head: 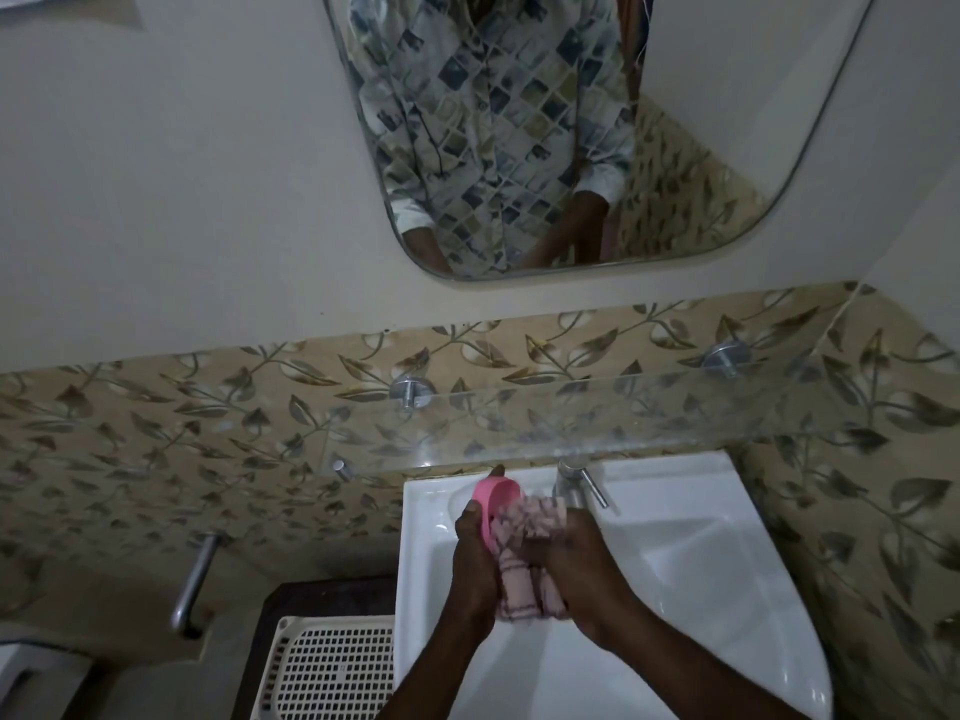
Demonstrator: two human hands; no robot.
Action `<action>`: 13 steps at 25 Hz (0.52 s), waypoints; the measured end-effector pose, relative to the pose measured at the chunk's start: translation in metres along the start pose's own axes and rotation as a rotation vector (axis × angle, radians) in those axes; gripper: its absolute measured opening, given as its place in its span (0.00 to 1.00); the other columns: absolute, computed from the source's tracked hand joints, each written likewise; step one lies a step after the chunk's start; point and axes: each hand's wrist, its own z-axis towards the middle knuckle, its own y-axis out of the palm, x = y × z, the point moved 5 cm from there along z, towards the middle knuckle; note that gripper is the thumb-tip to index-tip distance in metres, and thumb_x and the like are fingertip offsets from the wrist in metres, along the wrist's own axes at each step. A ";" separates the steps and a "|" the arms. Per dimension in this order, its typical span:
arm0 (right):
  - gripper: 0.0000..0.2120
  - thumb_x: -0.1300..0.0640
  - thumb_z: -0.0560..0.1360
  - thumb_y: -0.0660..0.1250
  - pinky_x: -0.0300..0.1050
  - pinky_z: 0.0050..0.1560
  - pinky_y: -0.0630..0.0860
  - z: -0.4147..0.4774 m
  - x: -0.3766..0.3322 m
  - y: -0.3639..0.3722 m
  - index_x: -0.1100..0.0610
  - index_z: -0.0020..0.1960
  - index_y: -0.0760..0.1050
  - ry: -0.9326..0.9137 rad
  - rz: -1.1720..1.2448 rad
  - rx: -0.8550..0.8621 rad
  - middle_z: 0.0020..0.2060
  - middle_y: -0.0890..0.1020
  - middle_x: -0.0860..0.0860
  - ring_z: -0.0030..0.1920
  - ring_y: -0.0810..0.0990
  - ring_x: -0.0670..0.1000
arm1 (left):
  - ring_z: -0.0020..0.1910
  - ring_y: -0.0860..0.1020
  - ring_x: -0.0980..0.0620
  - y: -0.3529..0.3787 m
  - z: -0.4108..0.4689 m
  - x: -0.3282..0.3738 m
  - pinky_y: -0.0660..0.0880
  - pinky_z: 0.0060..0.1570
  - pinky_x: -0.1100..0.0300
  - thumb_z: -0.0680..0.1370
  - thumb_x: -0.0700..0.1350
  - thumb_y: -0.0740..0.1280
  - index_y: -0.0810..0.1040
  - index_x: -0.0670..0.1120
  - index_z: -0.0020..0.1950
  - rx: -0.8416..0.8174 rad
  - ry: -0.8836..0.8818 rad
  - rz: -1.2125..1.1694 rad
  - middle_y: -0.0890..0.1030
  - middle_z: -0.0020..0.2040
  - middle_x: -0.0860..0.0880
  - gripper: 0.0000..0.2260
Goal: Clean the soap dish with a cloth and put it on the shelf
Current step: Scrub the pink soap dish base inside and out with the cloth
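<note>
We hold the pink soap dish (pixel 496 498) over the back left corner of the white basin (pixel 426 517). It is tipped on its edge, with its hollow turned to the right. Our left hand (pixel 475 553) grips it, fingers curled round its outer rim. Our right hand (pixel 576 558) is closed round the bunched pink checked cloth (pixel 524 522) and presses it into the dish's hollow. The cloth's lower end hangs between the two hands, which sit close together above the basin.

The tap (pixel 569 478) stands at the basin's back rim, just right of the cloth. The glass shelf (pixel 571 423) runs above the basin's back edge, near the dish's top end. The basin's bowl spreads wide to the right of the hands. Left of the basin sits a white lattice basket (pixel 332 667).
</note>
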 end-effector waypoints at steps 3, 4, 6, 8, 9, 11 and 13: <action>0.06 0.65 0.70 0.73 0.58 0.41 0.83 0.010 -0.019 -0.005 0.60 0.47 0.83 0.054 0.188 0.045 0.41 0.86 0.62 0.41 0.86 0.61 | 0.39 0.85 0.50 0.007 -0.006 0.001 0.78 0.38 0.58 0.69 0.66 0.61 0.79 0.44 0.60 -0.028 0.071 0.075 0.87 0.43 0.47 0.31; 0.09 0.61 0.67 0.75 0.60 0.42 0.83 0.007 -0.024 -0.002 0.59 0.47 0.83 0.035 0.160 0.024 0.41 0.86 0.61 0.42 0.86 0.61 | 0.42 0.85 0.50 0.008 -0.007 0.004 0.80 0.36 0.59 0.70 0.66 0.63 0.76 0.43 0.65 -0.045 0.120 0.107 0.87 0.46 0.47 0.33; 0.16 0.57 0.62 0.79 0.60 0.44 0.84 -0.003 -0.029 0.003 0.57 0.48 0.82 0.003 0.088 0.026 0.42 0.87 0.58 0.43 0.87 0.58 | 0.57 0.83 0.45 0.008 -0.012 0.006 0.82 0.42 0.58 0.67 0.73 0.64 0.67 0.44 0.74 -0.072 0.182 0.220 0.82 0.61 0.43 0.44; 0.16 0.59 0.60 0.80 0.54 0.43 0.84 -0.003 -0.026 -0.002 0.56 0.46 0.82 -0.024 0.030 0.082 0.40 0.87 0.56 0.42 0.87 0.56 | 0.67 0.76 0.43 0.005 -0.012 0.006 0.80 0.54 0.55 0.64 0.75 0.66 0.61 0.47 0.78 -0.138 0.193 0.253 0.73 0.71 0.41 0.50; 0.16 0.60 0.60 0.80 0.50 0.40 0.84 -0.001 -0.025 -0.007 0.56 0.46 0.81 -0.040 0.014 0.079 0.39 0.87 0.55 0.40 0.87 0.55 | 0.71 0.73 0.45 -0.001 -0.015 0.008 0.76 0.62 0.54 0.69 0.71 0.65 0.59 0.48 0.79 -0.171 0.215 0.226 0.71 0.73 0.43 0.45; 0.16 0.59 0.61 0.81 0.41 0.35 0.81 0.001 -0.028 -0.018 0.54 0.46 0.81 -0.094 -0.077 0.028 0.39 0.87 0.50 0.39 0.86 0.49 | 0.73 0.70 0.47 -0.018 -0.016 0.014 0.66 0.72 0.49 0.77 0.61 0.62 0.64 0.51 0.78 -0.207 0.178 0.128 0.69 0.76 0.44 0.31; 0.17 0.55 0.63 0.80 0.43 0.38 0.83 -0.002 -0.030 -0.019 0.53 0.51 0.80 -0.238 -0.309 -0.097 0.42 0.87 0.47 0.42 0.86 0.45 | 0.65 0.76 0.42 -0.024 -0.009 0.018 0.68 0.67 0.44 0.72 0.66 0.66 0.77 0.48 0.70 -0.156 -0.118 0.046 0.75 0.70 0.38 0.32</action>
